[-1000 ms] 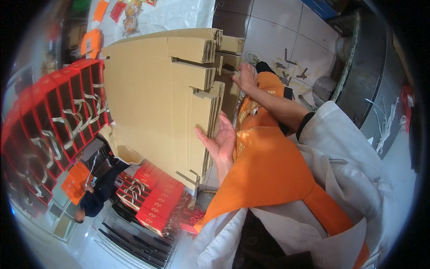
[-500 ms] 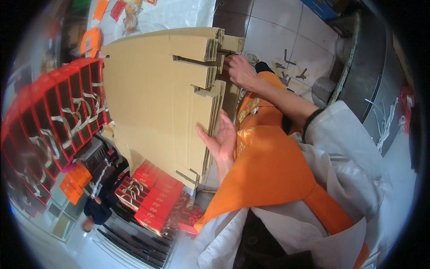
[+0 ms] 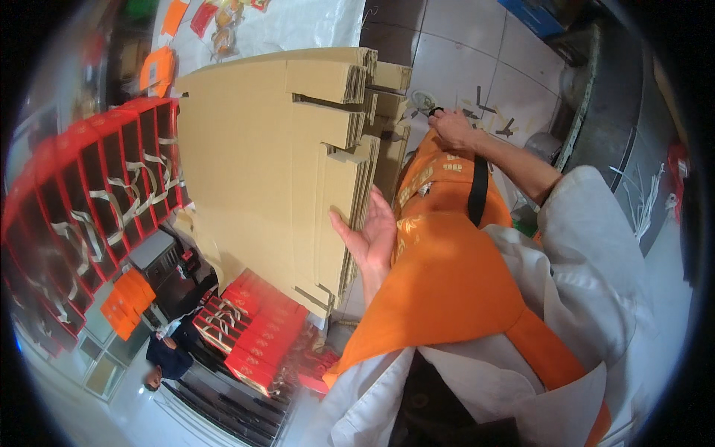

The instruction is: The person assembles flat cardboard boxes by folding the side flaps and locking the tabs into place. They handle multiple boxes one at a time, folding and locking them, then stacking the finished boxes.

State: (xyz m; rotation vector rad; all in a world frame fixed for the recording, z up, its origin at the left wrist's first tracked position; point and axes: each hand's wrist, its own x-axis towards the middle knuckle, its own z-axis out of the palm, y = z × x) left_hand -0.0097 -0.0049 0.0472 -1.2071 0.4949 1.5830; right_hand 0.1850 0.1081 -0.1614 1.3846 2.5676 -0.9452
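Nearest, between four and five o'clock from the middle of the view, the wearer's apron (image 3: 454, 290) — plain orange cloth, gold print toward its far end — lies over a soft, creased white shirt (image 3: 592, 238). At the centre, the left hand (image 3: 372, 235) rests against the stack (image 3: 253, 164), its thumb laid on the flat face and set wide of the fingers, which lie along the slotted edge. The stack, stretching toward ten o'clock, is brown cardboard: many matt sheets with squared flaps, narrow slots and ragged layers at the rim. Between one and two o'clock, the right hand (image 3: 453, 128) is at the apron's far end, well apart from the stack, its fingers bent; whether they close on anything cannot be told.

Just past it, thin dark and pale scraps (image 3: 505, 128) lie on smooth, pale square tiles (image 3: 462, 59). Toward nine o'clock stands a curving row of red boxes (image 3: 45, 167), with cream ribbons (image 3: 98, 194) looped across their dark faces; a smaller red block (image 3: 264, 335) sits between seven and eight. At half past eleven, a shiny, wrinkled white sheet (image 3: 305, 26) bears clear-wrapped round pieces (image 3: 225, 36). Farthest — toward eight o'clock — a co-worker (image 3: 173, 357) in dark clothes is near flat orange sheets (image 3: 128, 304).
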